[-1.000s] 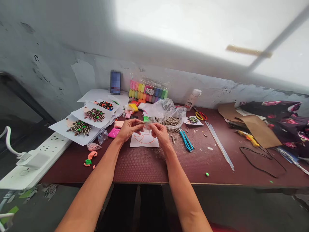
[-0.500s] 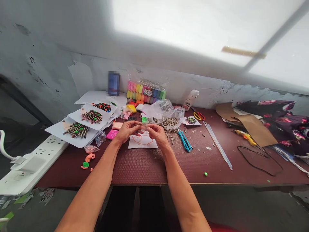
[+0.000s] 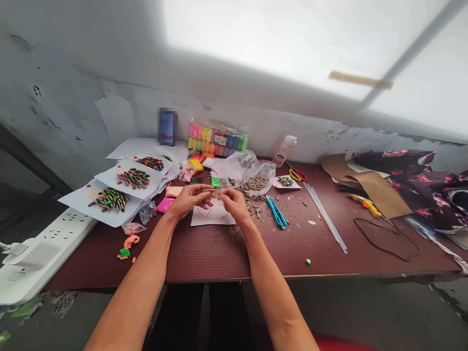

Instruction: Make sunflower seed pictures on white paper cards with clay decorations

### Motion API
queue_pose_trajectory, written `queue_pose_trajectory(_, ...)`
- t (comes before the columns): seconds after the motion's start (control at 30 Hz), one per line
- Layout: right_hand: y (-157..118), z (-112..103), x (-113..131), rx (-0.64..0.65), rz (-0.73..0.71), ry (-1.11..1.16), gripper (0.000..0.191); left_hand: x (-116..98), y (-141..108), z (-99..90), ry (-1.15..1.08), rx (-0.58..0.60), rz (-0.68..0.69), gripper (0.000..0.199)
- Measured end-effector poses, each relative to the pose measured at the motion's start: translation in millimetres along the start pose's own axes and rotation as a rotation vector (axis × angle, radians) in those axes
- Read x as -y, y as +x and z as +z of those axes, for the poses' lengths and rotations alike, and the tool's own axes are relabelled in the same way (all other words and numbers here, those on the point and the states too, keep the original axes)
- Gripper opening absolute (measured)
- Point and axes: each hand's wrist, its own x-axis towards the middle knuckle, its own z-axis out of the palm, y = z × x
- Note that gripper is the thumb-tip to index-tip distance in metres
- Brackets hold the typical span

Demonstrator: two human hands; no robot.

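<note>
My left hand (image 3: 189, 201) and my right hand (image 3: 234, 202) meet above a white sheet with an orange outline drawing (image 3: 212, 217). Thumbs and fingertips of both are pinched together on a small clear plastic piece (image 3: 220, 193), see-through and mostly covered by the fingers. Its exact kind cannot be made out. Just behind the hands lies a green clay packet (image 3: 216, 182). Loose striped sunflower seeds (image 3: 253, 185) are heaped beyond my right hand, partly on a crumpled clear bag (image 3: 265, 171). To the left of my left hand is a pink clay packet (image 3: 165, 204).
Seed-covered hedgehog pictures (image 3: 111, 199) lie on stacked paper at left, near a power strip (image 3: 66, 229). Rightward are a teal cutter (image 3: 277, 213), scissors (image 3: 297, 174), glue sticks (image 3: 325, 218) and a yellow glue gun (image 3: 371, 207) with its cord. A multicoloured clay pack (image 3: 218, 140) leans on the wall.
The view has turned slightly, so the table's things appear a little farther left. Both hands keep their pinch on the clear plastic piece, with small finger shifts.
</note>
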Motion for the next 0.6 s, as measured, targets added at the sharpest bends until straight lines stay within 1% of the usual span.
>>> queue_pose_trajectory(0.07, 0.3, -1.4, -1.5, 0.037, -0.002, 0.006, 0.019, -1.3, -0.9, -0.9, -0.005, 0.004, -0.003, 0.058)
queue_pose_trajectory(0.13, 0.7, -2.4, -3.0, 0.097, -0.015, -0.01, 0.026, -2.2, -1.7, -0.3, 0.001, 0.012, -0.01, 0.056)
queue_pose_trajectory(0.2, 1.6, -2.8, -5.1, 0.122, -0.038, -0.052, 0.032, -3.1, -2.4, 1.7, 0.018, 0.025, -0.028, 0.054)
queue_pose_trajectory(0.37, 4.3, -2.0, -11.3, 0.062, -0.051, -0.092, 0.026, -5.9, -4.1, 5.6, 0.041, 0.05, -0.053, 0.05)
queue_pose_trajectory(0.47, 4.3, -2.8, -12.6, 0.077, -0.085, -0.137, 0.024, -5.4, -4.1, 5.1, 0.036, 0.049, -0.049, 0.05)
queue_pose_trajectory(0.6, 1.2, -3.7, -10.5, 0.083, -0.149, -0.286, 0.023, -1.1, -2.2, 3.8, 0.072, 0.088, -0.068, 0.052)
